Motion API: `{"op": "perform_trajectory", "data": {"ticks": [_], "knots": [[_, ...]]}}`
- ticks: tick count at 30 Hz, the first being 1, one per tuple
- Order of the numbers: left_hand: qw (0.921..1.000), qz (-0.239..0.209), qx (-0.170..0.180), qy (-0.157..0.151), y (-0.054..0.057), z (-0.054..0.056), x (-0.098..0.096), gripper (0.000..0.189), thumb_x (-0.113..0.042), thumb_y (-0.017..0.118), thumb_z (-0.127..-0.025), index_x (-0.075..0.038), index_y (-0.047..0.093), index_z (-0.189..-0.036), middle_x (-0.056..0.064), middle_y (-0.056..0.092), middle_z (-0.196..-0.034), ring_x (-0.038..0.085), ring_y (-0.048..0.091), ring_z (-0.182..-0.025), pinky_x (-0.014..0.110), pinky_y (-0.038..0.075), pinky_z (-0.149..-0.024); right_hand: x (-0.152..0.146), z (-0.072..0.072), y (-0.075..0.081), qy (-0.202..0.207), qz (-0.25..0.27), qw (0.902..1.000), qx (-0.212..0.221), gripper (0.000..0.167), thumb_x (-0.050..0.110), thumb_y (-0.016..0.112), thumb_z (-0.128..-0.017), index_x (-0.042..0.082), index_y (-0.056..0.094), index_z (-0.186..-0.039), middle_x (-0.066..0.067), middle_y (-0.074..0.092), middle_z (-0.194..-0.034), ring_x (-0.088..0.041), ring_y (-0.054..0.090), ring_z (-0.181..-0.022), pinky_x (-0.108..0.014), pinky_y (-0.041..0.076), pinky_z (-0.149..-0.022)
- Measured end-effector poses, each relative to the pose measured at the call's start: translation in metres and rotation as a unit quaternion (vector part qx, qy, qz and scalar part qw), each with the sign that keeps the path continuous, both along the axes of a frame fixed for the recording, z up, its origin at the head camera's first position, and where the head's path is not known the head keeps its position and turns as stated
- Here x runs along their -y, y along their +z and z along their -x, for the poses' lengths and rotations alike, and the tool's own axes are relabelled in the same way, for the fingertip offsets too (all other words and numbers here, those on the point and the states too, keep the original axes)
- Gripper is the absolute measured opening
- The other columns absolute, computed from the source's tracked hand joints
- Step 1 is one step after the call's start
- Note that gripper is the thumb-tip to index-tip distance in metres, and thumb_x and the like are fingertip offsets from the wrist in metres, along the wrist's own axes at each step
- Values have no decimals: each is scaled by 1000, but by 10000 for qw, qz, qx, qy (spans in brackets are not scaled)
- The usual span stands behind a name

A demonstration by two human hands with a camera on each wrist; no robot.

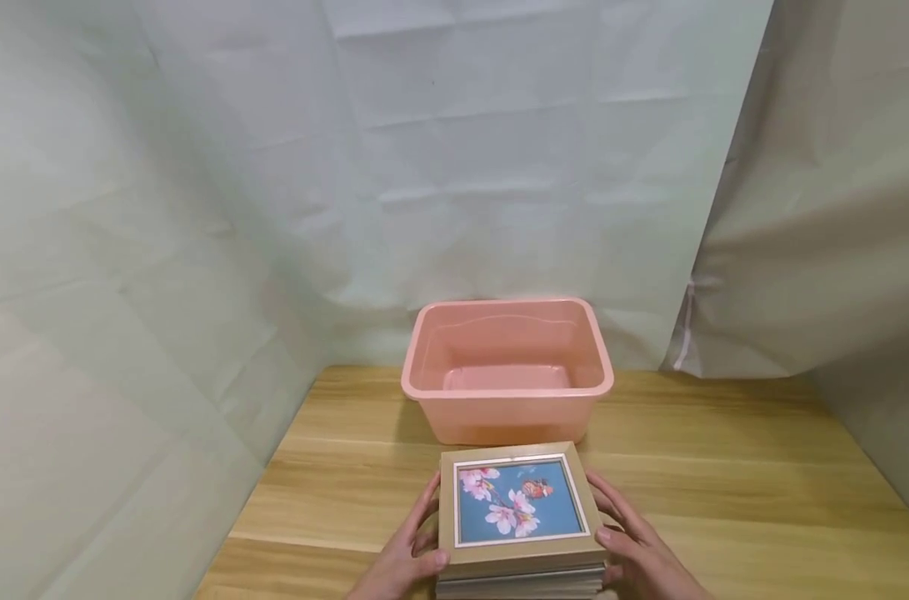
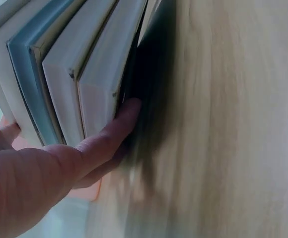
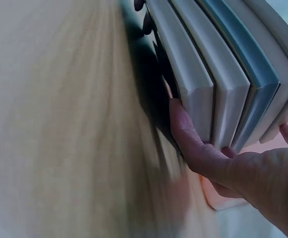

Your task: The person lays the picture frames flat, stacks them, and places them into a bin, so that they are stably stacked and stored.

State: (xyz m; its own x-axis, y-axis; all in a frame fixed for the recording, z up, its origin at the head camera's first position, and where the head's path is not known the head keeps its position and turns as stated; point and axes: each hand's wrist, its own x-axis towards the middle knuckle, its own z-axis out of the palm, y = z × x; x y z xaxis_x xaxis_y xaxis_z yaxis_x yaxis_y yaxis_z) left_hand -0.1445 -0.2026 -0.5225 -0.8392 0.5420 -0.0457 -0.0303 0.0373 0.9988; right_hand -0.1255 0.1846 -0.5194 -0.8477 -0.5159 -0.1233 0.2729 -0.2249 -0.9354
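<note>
Both hands hold a stack of picture frames (image 1: 520,583) by its opposite sides, at the bottom of the head view. The top picture frame (image 1: 521,504) has a light wooden border and a picture of pink blossoms and a bird on blue. My left hand (image 1: 405,546) grips the left side; my right hand (image 1: 641,546) grips the right. In both wrist views the frames' edges show, mostly pale, one blue frame (image 3: 243,49) among them. Fingers reach the stack's bottom edge, and a dark shadow lies between it and the table.
A pink plastic tub (image 1: 508,419) stands just beyond the stack with nothing visible inside. The wooden table (image 1: 334,467) extends to both sides. Pale sheets (image 1: 484,167) hang behind and at the left, with a darker curtain (image 1: 821,250) at the right.
</note>
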Motion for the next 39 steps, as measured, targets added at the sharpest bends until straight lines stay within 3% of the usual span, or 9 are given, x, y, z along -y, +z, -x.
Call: {"op": "perform_trajectory", "data": {"ticks": [5, 12, 18, 21, 24, 27, 33, 36, 39], "knots": [[9987, -307, 414, -37, -16, 5, 3, 112, -57, 72, -99, -27, -4, -176, 51, 3, -169, 58, 44, -151, 74, 52, -111, -1, 3, -1, -72, -418, 9991, 79, 59, 30, 36, -117, 52, 21, -170, -39, -13, -174, -31, 63, -127, -55, 62, -90], [9987, 347, -275, 265, -21, 4, 4, 113, -59, 74, -96, -21, 6, -177, 54, 27, -162, 68, 41, -149, 74, 47, -116, -4, 6, -4, 0, -762, 9966, 298, 52, 33, 39, -117, 72, 37, -151, -43, -6, -174, -27, 62, -124, -46, 63, -84], [9988, 266, -329, 262, -7, -1, 4, 120, -58, 81, -92, -16, 7, -176, 50, 29, -165, 69, 35, -152, 40, 50, -121, -4, 7, -4, -36, -834, 9953, 486, 69, 36, 39, -117, 31, 5, -176, -42, -1, -175, -28, 63, -123, -42, 64, -83], [9992, 187, -315, 165, -12, 2, 7, 119, -54, 84, -91, -19, 9, -177, 49, 30, -166, 68, 35, -153, 28, 50, -118, -4, 8, -3, -39, -812, 9953, 529, 62, 37, 39, -117, 46, 17, -174, -40, -3, -176, -28, 62, -124, -43, 63, -84], [9989, 131, -440, 89, -24, 8, 11, 115, -52, 84, -92, -24, 11, -177, 47, 35, -165, 64, 43, -151, 44, 54, -119, -5, 7, 1, -48, -688, 9964, 488, 51, 36, 39, -117, 67, 36, -157, -39, -7, -176, -29, 63, -126, -47, 64, -87], [9987, 21, -488, 122, -27, 8, 12, 111, -53, 83, -92, -29, 15, -177, 45, 38, -164, 57, 51, -147, 57, 55, -116, -6, 3, 9, -50, -515, 9981, 346, 50, 33, 39, -116, 73, 44, -146, -40, -10, -175, -30, 63, -126, -53, 64, -90], [9986, -223, -451, 144, 0, -7, 10, 101, -61, 80, -92, -45, 21, -173, 45, 34, -166, 50, 51, -148, 25, 53, -107, -10, -9, 30, -88, -497, 9983, 282, 50, 31, 39, -116, 72, 44, -145, -41, -4, -175, -31, 65, -128, -55, 64, -94], [9979, -279, -568, 108, 14, -15, 11, 96, -62, 78, -93, -52, 22, -170, 48, 32, -165, 52, 51, -147, 34, 61, -100, -11, -15, 40, -91, -517, 9983, 262, 49, 33, 39, -115, 72, 44, -146, -42, -5, -174, -31, 64, -129, -55, 64, -94], [9980, -354, -513, 99, 26, -21, 14, 95, -59, 80, -94, -56, 22, -169, 48, 30, -166, 56, 48, -148, 56, 66, -93, -15, -21, 48, 71, -247, 9996, 145, 53, 30, 38, -116, 69, 42, -152, -26, 29, -172, -29, 65, -132, -56, 63, -97]]}}
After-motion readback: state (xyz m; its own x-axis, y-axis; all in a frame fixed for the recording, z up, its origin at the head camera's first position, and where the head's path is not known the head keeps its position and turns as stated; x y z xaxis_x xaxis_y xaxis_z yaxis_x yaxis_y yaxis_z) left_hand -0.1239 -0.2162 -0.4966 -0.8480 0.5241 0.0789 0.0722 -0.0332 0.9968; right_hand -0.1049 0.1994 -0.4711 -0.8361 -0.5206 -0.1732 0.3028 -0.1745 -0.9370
